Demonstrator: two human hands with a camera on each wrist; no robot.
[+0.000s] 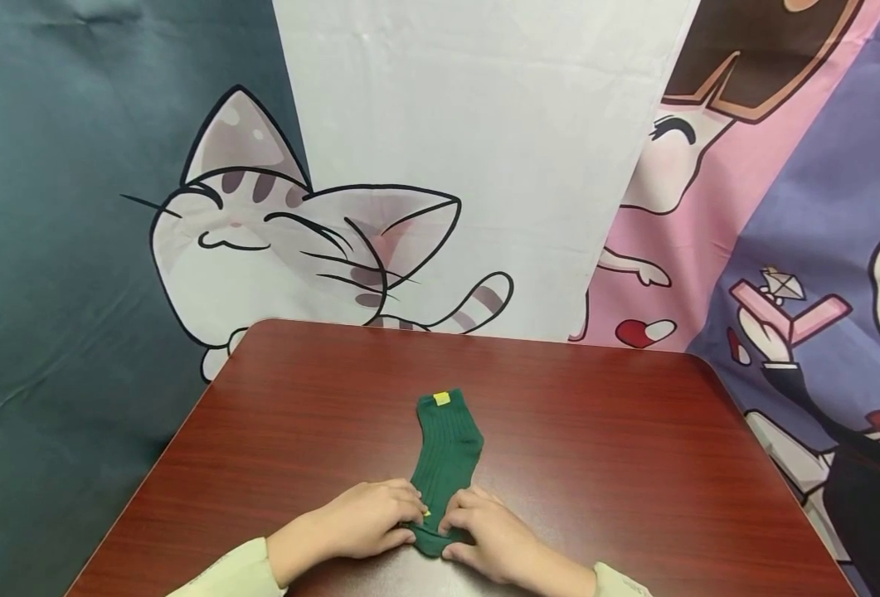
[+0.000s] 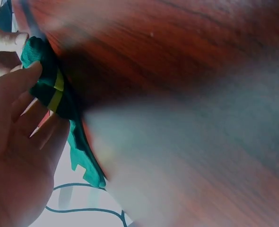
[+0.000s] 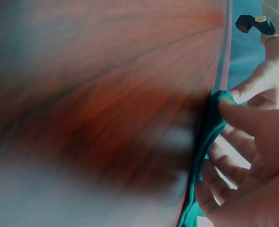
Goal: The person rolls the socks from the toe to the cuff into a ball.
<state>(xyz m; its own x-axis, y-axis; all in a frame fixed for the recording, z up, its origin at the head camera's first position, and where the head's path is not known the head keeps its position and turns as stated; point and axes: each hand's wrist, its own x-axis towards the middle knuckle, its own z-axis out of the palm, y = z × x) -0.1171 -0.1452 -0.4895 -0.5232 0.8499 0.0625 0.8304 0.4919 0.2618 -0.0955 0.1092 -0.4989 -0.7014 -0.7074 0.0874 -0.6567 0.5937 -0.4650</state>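
A dark green ribbed sock (image 1: pixel 449 452) lies lengthwise on the table, its cuff end with a yellow tag farthest from me. At its near end the fabric is folded over into a thick edge, and a second bit of yellow shows there beside my left fingers. My left hand (image 1: pixel 376 518) pinches the left side of this near end, thumb on the fold. On the opposite side my right hand (image 1: pixel 493 531) grips the fold between thumb and fingers. Both wrist views show the bunched green sock (image 2: pixel 45 71) (image 3: pixel 214 120) under the thumbs.
The reddish-brown wooden table (image 1: pixel 320 373) has rounded far corners. Behind it hangs a cloth backdrop (image 1: pixel 499 124) printed with a cartoon cat and other figures. A dark band with a yellow mark (image 3: pixel 255 23) sits on the left wrist.
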